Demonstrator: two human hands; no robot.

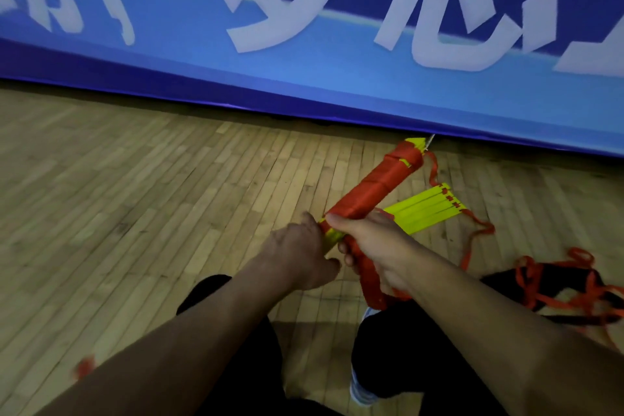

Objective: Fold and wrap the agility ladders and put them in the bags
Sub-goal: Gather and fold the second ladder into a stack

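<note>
Both bare forearms reached forward from the bottom corners of the view, converging above the person's dark-trousered knees [415,358]. At the lower left end of the wrapped agility ladder [374,189], the left hand [300,257] lay with its back to the camera and its fingers curled round the yellow rung ends; how tightly they closed could not be told, since the fingertips were hidden behind the bundle. Just beside it, touching or nearly so, the right hand [374,246] gripped the same bundle, thumb laid across the top at the edge of the red wrapping, fingers curled underneath, with a length of red strap [371,284] hanging down from the palm. That bundle was held off the wooden floor [135,179], tilted up and away to the right toward the blue banner [304,71] with large white characters. Behind it, a second stack of yellow rungs [425,209] lay flat on the floor. Farther right, loose red straps tangled over a black bag [560,280] on the floor, well apart from the hands.
</note>
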